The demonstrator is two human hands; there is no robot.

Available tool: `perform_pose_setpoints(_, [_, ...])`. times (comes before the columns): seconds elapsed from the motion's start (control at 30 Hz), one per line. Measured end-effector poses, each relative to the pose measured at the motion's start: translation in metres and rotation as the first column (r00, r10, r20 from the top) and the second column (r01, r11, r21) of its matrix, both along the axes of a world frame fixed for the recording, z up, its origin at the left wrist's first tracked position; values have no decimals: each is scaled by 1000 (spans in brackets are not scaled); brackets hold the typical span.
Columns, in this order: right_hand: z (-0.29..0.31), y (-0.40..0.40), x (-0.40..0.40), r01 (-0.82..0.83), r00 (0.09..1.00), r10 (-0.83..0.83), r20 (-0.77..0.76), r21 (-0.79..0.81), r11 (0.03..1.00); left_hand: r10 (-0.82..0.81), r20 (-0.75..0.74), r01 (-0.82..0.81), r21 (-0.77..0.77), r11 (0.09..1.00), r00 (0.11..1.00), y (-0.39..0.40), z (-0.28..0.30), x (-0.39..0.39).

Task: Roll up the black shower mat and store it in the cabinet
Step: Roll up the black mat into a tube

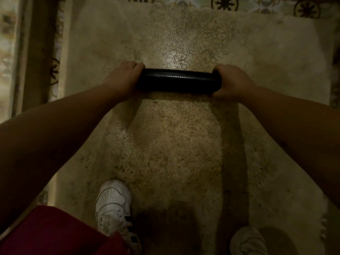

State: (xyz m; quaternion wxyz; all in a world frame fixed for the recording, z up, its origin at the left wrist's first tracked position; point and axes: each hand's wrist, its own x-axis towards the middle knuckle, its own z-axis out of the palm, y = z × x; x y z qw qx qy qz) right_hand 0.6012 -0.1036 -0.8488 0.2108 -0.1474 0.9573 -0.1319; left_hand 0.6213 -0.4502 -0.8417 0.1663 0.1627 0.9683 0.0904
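Mat (pixel 178 82) is fully rolled, sitting at 12 o'clock over the rug (pixel 276 57). Our left hand (pixel 122 76) and right hand (pixel 234 82) curl tight around its ends. Risk: easing either grip lets it spring open; cabinet isn't visible.

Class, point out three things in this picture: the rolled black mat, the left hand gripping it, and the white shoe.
rolled black mat (pixel 178 82): head view, middle of the roll's top.
left hand (pixel 123 76): head view, back of the hand.
white shoe (pixel 112 203): head view, perforated toe area.
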Motion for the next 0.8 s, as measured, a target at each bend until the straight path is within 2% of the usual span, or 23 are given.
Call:
perform_pose_setpoints(0.1, [9,10,-5,65,979,-50,199,-66,996,51,218,-71,81,994,975,-15,2,-6])
perform_pose_setpoints(0.2, [12,15,6,171,926,-104,363,-158,973,139,401,-194,99,976,905,-31,1,5])
perform_pose_setpoints(0.3, [10,20,22,423,832,-216,511,-331,844,222,558,-384,191,903,799,-43,-3,22])
perform_pose_setpoints(0.37, [9,23,33,589,745,-284,604,-397,704,266,662,-578,308,755,701,-48,-2,33])
perform_pose_setpoints(0.43, [7,23,41,718,661,-340,669,-433,544,278,756,-749,390,536,593,-45,-3,43])
perform_pose_setpoints(0.5, [5,19,45,785,612,-401,682,-459,416,283,812,-845,416,335,511,-37,-3,48])
perform_pose_setpoints(0.53, [6,17,47,793,606,-428,670,-469,389,286,824,-867,422,264,488,-34,-4,49])
perform_pose_setpoints(0.6, [9,14,50,764,645,-444,622,-503,405,303,826,-880,437,186,474,-31,-4,48])
perform_pose_setpoints(0.7, [16,16,52,670,740,-398,542,-542,508,339,800,-867,483,125,495,-28,-1,45])
perform_pose_setpoints(0.8, [22,19,51,630,774,-396,495,-538,560,397,727,-821,551,151,561,-21,2,44])
